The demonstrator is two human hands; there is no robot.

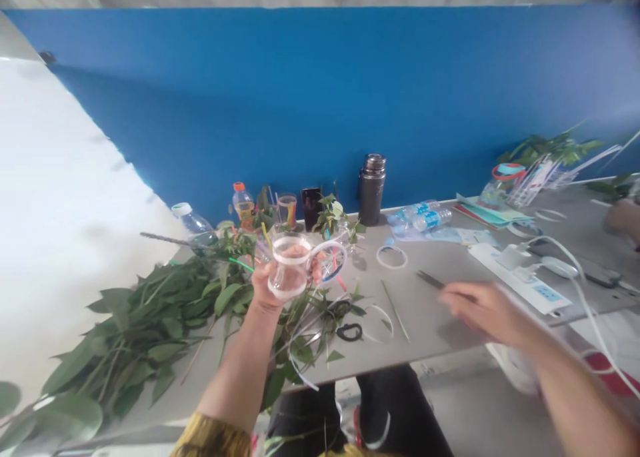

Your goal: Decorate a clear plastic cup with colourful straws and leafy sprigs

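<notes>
My left hand (263,285) is closed round a clear plastic cup-like piece (290,274) with white bands at its top and bottom. A white-rimmed ring (343,262) stands out from the piece's right side. Over the table's right part, my right hand (473,302) is closed on a tool with a dark pointed blade (429,279). Its handle is mostly hidden in my blurred fingers, so its exact kind is unclear. Black-handled scissors (349,332) lie among cut stems in front of my left hand.
Leafy branches (155,317) cover the table's left side. Along the blue partition stand an orange-capped bottle (243,207) and a dark thermos (372,190). Flat-lying plastic bottles (419,217), a white ring (392,257) and a power strip (520,280) sit right. Another person's hand (623,220) shows far right.
</notes>
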